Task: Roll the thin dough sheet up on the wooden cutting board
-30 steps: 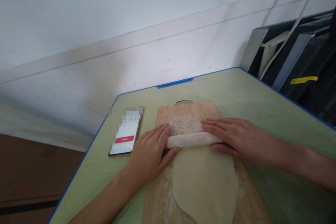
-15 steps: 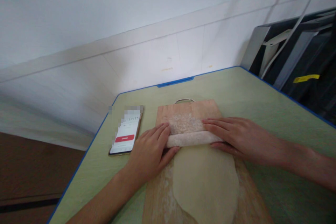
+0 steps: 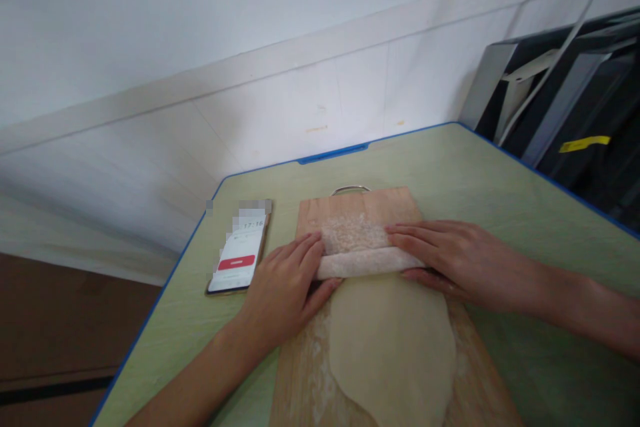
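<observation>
A flour-dusted rolling pin [image 3: 367, 262] lies across the far end of a flat sheet of pale dough [image 3: 393, 347]. I cannot tell whether some dough is wound around the pin. My left hand [image 3: 290, 277] is closed over its left end, with the thumb on the near side and the fingers on the far side. Over the right end, my right hand [image 3: 445, 257] is curled in the same way. Both ends of the pin are hidden under my hands. Beneath the dough is a wooden board [image 3: 305, 373] with loose flour, thickest just beyond the pin.
A phone [image 3: 239, 250] with a lit timer screen lies left of the board on the green table [image 3: 425, 153], which has a blue edge. The board's metal handle [image 3: 351, 188] points toward the white wall [image 3: 280, 113]. Dark equipment [image 3: 575, 113] stands at the right.
Both hands and the rolling pin hold almost the same place on the dough. The view has shifted very slightly, and the phone's timer has advanced.
</observation>
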### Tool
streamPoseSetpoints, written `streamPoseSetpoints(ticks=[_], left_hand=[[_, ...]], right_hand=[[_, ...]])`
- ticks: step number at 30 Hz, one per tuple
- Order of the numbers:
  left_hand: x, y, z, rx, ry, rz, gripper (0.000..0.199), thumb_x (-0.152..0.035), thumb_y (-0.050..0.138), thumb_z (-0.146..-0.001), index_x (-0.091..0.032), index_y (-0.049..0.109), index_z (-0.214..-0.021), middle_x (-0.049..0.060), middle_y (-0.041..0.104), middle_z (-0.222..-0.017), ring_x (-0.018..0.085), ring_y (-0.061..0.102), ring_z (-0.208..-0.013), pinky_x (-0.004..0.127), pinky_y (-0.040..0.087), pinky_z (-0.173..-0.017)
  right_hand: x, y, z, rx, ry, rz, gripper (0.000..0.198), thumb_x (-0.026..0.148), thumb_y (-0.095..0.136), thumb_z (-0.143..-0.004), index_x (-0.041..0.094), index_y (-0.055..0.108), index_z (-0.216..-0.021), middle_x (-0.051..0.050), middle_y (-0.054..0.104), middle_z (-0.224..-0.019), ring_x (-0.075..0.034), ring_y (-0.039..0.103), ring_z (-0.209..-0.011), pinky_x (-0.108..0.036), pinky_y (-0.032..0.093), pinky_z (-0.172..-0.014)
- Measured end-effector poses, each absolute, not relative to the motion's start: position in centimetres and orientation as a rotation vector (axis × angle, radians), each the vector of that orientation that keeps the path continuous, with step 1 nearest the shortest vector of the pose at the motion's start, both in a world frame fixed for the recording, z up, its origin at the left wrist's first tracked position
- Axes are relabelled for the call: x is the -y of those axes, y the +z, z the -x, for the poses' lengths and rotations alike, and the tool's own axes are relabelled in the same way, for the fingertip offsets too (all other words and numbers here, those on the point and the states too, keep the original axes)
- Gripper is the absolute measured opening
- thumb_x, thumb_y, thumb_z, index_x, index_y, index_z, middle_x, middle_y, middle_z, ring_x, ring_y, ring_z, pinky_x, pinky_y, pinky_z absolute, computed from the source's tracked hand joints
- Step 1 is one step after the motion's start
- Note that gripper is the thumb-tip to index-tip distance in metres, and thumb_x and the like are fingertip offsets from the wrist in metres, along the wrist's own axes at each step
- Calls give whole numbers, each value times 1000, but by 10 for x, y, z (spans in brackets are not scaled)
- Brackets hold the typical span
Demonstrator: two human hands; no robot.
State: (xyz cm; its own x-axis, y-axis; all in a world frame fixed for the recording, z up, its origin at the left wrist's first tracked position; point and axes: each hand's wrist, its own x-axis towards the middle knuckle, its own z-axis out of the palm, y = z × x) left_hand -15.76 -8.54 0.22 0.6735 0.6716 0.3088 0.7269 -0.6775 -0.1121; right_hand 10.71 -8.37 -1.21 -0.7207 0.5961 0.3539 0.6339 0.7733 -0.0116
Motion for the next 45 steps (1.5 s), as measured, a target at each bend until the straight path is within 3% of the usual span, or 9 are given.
streamPoseSetpoints(ticks=[34, 45], left_hand=[[84, 3, 157, 1129, -339, 2668, 35, -37, 44, -85, -9, 53, -104, 17, 61, -113, 28, 58, -103, 44, 52, -80], [91, 3, 155, 1117, -336, 2643, 40, -36, 42, -86, -7, 51, -111, 17, 62, -113, 27, 58, -103, 42, 52, -79]], right_hand=[[83, -11, -108, 2624, -192, 929, 33, 29, 40, -90, 10, 56, -111, -13, 64, -110, -23, 60, -98, -39, 50, -81], [92, -15, -105, 2570, -272, 941, 37, 33, 39, -90, 9, 55, -115, -14, 62, -114, -24, 57, -105, -40, 49, -86]])
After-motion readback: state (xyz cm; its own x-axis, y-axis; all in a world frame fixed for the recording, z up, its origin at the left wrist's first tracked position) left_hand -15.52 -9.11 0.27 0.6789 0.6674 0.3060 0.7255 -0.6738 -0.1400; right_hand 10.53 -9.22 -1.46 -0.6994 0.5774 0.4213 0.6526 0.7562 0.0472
